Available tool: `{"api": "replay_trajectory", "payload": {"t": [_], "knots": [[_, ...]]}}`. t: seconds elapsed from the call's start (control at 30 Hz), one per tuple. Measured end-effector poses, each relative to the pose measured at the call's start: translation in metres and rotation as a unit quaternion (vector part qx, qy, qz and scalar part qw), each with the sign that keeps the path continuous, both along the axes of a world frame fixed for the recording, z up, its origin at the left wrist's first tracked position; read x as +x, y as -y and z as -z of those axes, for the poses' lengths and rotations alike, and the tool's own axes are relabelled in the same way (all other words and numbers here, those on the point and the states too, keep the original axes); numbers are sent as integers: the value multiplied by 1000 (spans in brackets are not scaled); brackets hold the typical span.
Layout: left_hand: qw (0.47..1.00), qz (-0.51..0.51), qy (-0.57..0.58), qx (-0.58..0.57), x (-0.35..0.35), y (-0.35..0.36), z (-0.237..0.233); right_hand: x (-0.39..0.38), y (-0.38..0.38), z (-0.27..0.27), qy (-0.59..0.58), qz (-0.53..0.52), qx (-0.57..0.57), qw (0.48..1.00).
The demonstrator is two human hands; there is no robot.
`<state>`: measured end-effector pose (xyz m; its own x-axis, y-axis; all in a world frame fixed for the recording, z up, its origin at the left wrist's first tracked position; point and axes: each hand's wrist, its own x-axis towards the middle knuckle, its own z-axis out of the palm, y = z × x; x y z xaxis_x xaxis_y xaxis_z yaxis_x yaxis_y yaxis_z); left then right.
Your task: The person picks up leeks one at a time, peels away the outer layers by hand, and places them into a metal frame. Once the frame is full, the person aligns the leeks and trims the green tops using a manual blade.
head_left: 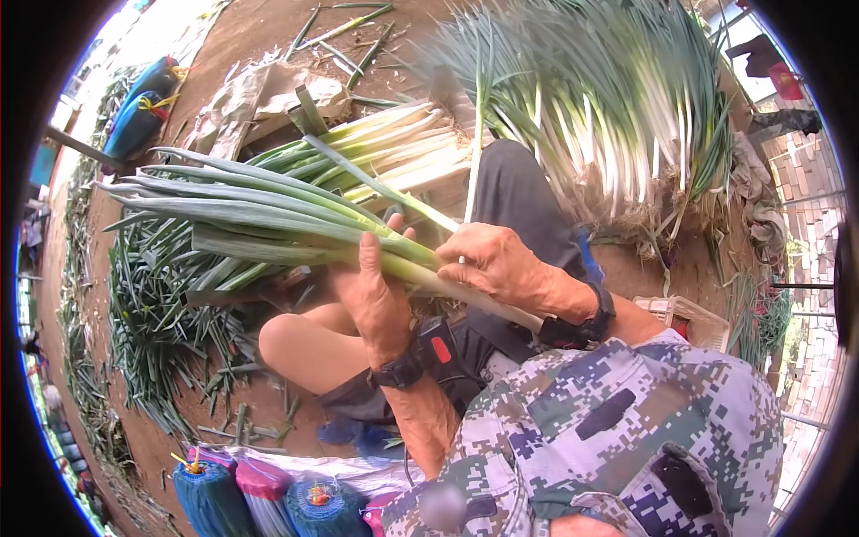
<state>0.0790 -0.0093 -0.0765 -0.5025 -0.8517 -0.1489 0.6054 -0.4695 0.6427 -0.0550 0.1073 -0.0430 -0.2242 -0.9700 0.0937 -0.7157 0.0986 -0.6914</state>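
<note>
Seated low over bare dirt ground point(259, 36). The bunch of green onions point(268, 219) lies across my lap, green tops fanned out to the left of the view, white stalks running back under both hands toward my body.

Left hand point(380, 300): grip closed round the bunch where green turns to white, fingers curled up over the stalks.
Right hand point(501, 264): grip also closed on the bunch, just beside the left, fingertips pinched on the outer layer of one stalk. Black band on each wrist.

Containers:
- White slatted basket point(684, 315) on the ground beyond my right forearm, partly hidden by the sleeve. Cannot tell what is in it.
- Two blue sacks point(143, 103), well apart from me at the far edge, tied with yellow cord. Contents not visible.
- Row of blue and pink net-wrapped rolls point(259, 497) near my left elbow, standing on end on a white sheet, coloured ties showing at their tops.

Loose, in no container:
- Big heap of onions point(608, 107) past my dark trouser leg, roots and soil toward me.
- Smaller stack of pale stalks point(394, 148) just behind the bunch in hand.
- Cut leaves point(152, 322) strewn on the ground under the green tops.
</note>
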Motion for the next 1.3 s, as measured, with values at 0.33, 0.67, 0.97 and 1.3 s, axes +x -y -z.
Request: {"api": "replay_trajectory", "payload": {"t": [0.33,0.67,0.97,1.3], "knots": [[1000,9,17,-23,-1,-1,-2,-7,3,-14,27,-15,60,998],[997,-17,64,-41,-5,-5,-2,-5,4,-15,-76,-63,84,992],[997,3,77,-32,-1,-7,-10,-10,7,-10,-81,-76,55,992],[998,-4,57,-35,1,-8,-11,-8,7,-9,-28,-34,33,999]]}}
